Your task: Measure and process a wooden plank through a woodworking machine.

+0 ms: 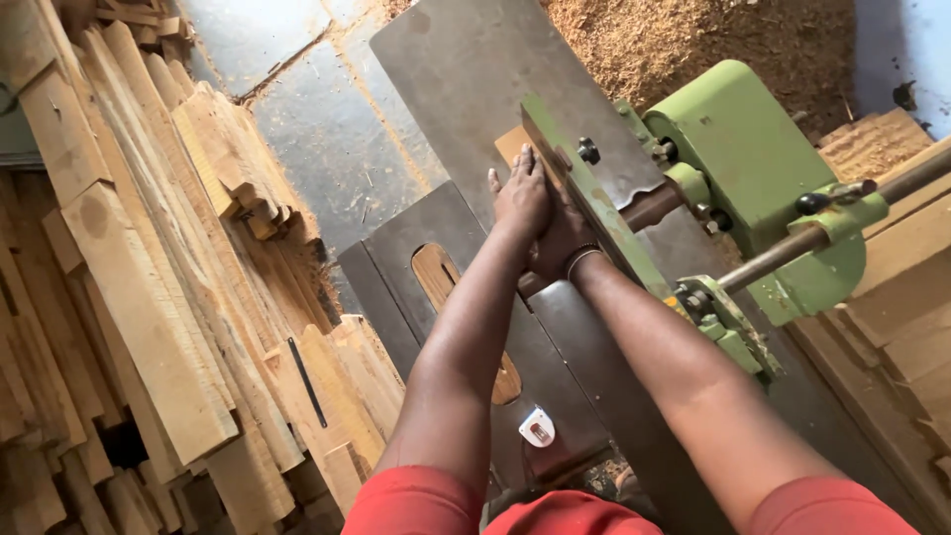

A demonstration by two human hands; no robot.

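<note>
Near the centre of the frame, slightly above the middle, the person's two bare hands press together against a pale wooden board (512,145) that stands on edge along the long green metal fence (584,203) of a grey steel planing machine table (466,79). The left hand (522,198) lies flat, fingers stretched and closed side by side, palm on the face of the board. The right hand (563,236) sits just beside and partly under the left, a thin bangle at its wrist; its fingers are hidden, so whether it grips the board or only pushes cannot be told. Only the far end of the board shows beyond the fingertips, toward the upper middle of the frame.

To the right of the fence stands a light green machine housing (738,144) with a brown metal rod (792,248) running toward the right edge. Sawdust (674,40) lies heaped at the top of the frame. At the left, a large stack of rough pale timber planks (149,277) fills the frame from top to bottom. A small white switch box (536,428) sits on the machine's dark lower table at the lower centre, above the person's red sleeves (565,510).
</note>
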